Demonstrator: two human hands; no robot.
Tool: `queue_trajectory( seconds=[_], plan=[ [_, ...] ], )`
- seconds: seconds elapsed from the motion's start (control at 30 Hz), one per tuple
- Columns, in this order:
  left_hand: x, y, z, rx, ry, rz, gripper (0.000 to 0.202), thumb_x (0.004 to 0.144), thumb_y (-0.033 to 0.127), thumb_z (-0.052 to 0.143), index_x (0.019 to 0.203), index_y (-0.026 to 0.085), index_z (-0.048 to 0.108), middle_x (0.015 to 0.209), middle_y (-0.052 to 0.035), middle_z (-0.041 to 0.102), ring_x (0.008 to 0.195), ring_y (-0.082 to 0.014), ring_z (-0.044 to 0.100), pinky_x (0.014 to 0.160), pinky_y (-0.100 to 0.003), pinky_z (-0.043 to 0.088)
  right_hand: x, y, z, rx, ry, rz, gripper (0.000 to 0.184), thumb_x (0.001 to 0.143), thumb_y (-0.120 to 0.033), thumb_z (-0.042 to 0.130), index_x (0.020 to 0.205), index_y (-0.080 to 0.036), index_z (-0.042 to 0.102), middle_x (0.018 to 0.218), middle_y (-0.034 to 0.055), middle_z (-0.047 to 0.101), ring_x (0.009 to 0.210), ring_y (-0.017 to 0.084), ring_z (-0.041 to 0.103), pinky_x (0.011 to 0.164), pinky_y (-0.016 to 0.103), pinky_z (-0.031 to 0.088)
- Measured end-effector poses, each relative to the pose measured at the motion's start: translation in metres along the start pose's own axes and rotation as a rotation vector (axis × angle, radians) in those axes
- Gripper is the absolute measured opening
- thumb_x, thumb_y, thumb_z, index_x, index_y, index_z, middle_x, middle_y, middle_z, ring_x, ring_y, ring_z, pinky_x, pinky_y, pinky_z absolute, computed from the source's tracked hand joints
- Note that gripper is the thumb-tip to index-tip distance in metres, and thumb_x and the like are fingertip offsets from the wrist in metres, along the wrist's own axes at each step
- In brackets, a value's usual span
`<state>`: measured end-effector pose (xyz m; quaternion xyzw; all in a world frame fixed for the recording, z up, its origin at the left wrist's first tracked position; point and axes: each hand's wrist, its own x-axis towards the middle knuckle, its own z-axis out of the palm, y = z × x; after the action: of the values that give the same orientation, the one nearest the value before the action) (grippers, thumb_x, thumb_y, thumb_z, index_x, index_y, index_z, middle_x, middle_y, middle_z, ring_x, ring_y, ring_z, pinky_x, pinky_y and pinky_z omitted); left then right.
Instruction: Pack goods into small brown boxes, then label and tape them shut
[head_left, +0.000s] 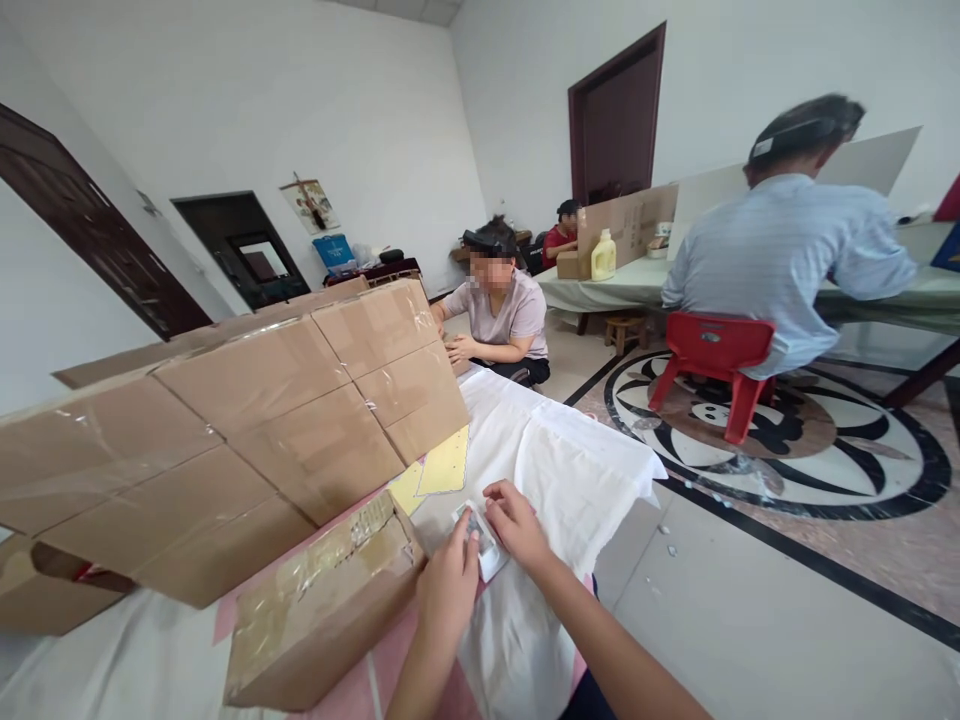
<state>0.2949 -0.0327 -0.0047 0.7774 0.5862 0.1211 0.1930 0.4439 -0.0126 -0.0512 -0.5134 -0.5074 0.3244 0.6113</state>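
Both my hands meet over a small flat white card or packet (480,543) lying on the white cloth (570,470) of the table. My left hand (448,585) has its fingers curled, the fingertips pinching the card's left edge. My right hand (516,520) is closed over its right side, thumb and fingers pressing on it. What is printed on the card is too small to make out. Just left of my left hand lies a taped cardboard box (322,600). Yellow paper sheets (439,470) lie a little beyond the card.
A tall cardboard screen (247,420) stands along the table's left. A seated person (501,310) works at the table's far end. Another person on a red chair (716,365) sits at a green table (637,282); a third sits further back. Patterned floor lies to the right.
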Motion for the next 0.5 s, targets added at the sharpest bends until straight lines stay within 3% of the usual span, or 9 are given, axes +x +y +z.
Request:
queue_trajectory(
  seconds=[0.23,0.5],
  plan=[
    [0.006,-0.006,0.008,-0.219,-0.002,-0.044,0.047,0.101,0.037,0.039,0.146,0.029,0.048,0.123,-0.0087,0.074,0.114,-0.0301,0.068,0.084,-0.036,0.048,-0.008,-0.033,-0.008,-0.088,-0.084,-0.118,0.025,0.099,-0.037,0.043,0.099,-0.023,0.063,0.092,0.0031,0.065,0.088,0.02,0.061,0.085,0.034,0.048],
    [0.005,-0.016,0.022,-0.42,0.016,-0.006,0.054,0.102,0.044,0.031,0.152,0.026,0.042,0.136,-0.0091,0.068,0.124,-0.0302,0.065,0.09,-0.04,0.052,-0.003,-0.067,-0.003,-0.204,-0.225,-0.011,0.033,0.105,-0.045,0.037,0.117,-0.027,0.062,0.115,0.004,0.066,0.102,0.022,0.062,0.105,0.041,0.044]
  ],
)
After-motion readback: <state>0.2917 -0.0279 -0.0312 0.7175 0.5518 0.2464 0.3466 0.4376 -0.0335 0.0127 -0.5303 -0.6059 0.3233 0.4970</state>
